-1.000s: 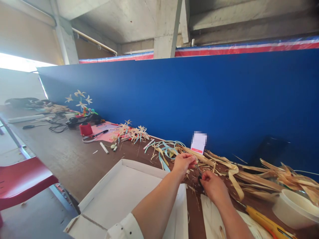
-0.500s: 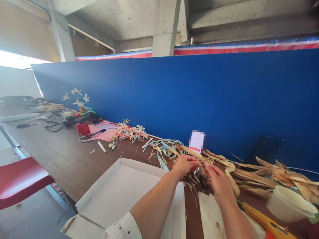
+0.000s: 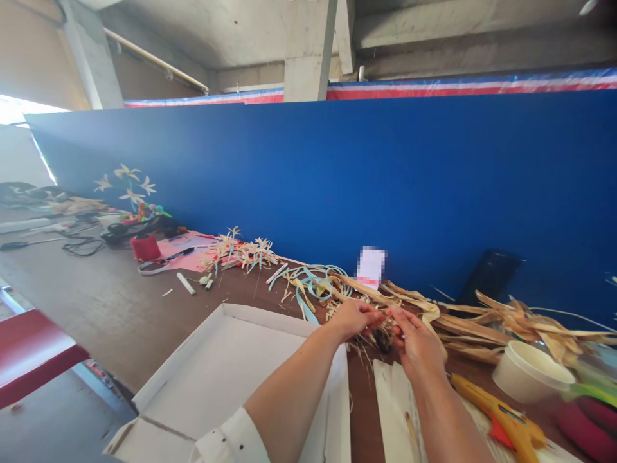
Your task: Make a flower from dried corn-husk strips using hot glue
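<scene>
My left hand (image 3: pixel 355 318) and my right hand (image 3: pixel 415 334) meet fingertip to fingertip over the table, both in a pinch. Whatever lies between the fingers is too small to make out. Beneath and behind them are thin straw-like scraps and long dried leaf strips (image 3: pixel 453 321), tan in colour. Pale blue ribbon-like strips (image 3: pixel 315 286) lie in loops just left of my left hand. Below my right wrist is a cream paper sheet (image 3: pixel 393 399). A yellow glue gun (image 3: pixel 501 415) rests to the right of my right forearm.
An open white cardboard box (image 3: pixel 226 373) lies under my left forearm. A cream tub (image 3: pixel 530 373) stands at the right. Small straw-coloured flowers (image 3: pixel 241 251), a red spool (image 3: pixel 144 247) and a white stick (image 3: pixel 186 283) lie farther left. A blue partition (image 3: pixel 308 173) runs along the back.
My fingertips have come closer together until they touch. The whole view has swung slightly right, so the glue gun and tub show more fully.
</scene>
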A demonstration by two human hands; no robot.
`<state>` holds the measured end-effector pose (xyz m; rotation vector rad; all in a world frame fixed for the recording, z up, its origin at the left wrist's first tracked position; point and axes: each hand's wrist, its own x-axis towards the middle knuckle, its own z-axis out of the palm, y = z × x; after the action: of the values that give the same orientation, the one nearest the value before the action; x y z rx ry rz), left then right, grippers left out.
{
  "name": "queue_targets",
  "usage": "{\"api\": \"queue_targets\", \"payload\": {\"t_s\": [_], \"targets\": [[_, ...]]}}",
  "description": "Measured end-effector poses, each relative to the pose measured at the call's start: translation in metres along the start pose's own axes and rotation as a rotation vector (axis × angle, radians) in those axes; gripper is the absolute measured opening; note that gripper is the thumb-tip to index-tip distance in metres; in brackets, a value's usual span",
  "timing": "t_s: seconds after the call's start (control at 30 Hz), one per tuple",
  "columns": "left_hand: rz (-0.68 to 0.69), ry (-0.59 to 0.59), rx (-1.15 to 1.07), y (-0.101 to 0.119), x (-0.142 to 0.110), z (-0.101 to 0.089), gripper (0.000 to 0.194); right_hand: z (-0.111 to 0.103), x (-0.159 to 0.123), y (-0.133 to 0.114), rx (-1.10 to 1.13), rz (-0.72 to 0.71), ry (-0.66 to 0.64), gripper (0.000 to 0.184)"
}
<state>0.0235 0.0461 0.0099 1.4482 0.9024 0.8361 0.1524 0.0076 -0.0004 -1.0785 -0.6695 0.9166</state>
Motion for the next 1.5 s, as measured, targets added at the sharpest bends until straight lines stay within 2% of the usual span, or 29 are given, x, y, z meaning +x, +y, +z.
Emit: {"api": "queue_targets", "payload": {"t_s": [0.07, 0.23, 0.4, 0.53, 0.77, 0.93, 1.03, 1.33, 1.5], "targets": [[-0.015, 0.028, 0.026, 0.000, 0.000, 0.000, 0.026, -0.001, 0.000, 0.000, 0.030, -0.015, -0.002, 0.038], [-0.002, -0.019, 0.018, -0.004, 0.000, 0.002, 0.029, 0.001, 0.000, 0.001, 0.072, -0.003, 0.006, 0.036], [0.013, 0.055, 0.037, -0.005, 0.001, 0.005, 0.019, 0.003, -0.002, 0.001, 0.041, -0.004, 0.023, 0.036], [0.024, 0.063, 0.057, -0.007, 0.005, 0.004, 0.019, 0.002, -0.003, 0.000, 0.007, 0.018, 0.028, 0.040], [0.035, 0.090, 0.116, -0.006, 0.003, 0.002, 0.020, -0.002, -0.001, 0.005, -0.301, -0.043, 0.080, 0.047], [0.053, 0.056, 0.135, -0.003, 0.001, 0.005, 0.024, -0.007, 0.005, 0.012, -0.300, -0.099, 0.113, 0.051], [0.094, 0.071, 0.241, -0.003, 0.001, 0.007, 0.027, -0.007, 0.007, 0.014, -0.273, -0.108, 0.121, 0.047], [0.218, 0.315, 0.663, 0.000, -0.009, 0.017, 0.021, -0.006, 0.005, 0.014, -0.358, -0.128, 0.133, 0.046], [0.316, 0.329, 0.796, 0.001, -0.012, 0.019, 0.021, -0.003, 0.002, 0.010, -0.352, -0.123, 0.142, 0.046]]}}
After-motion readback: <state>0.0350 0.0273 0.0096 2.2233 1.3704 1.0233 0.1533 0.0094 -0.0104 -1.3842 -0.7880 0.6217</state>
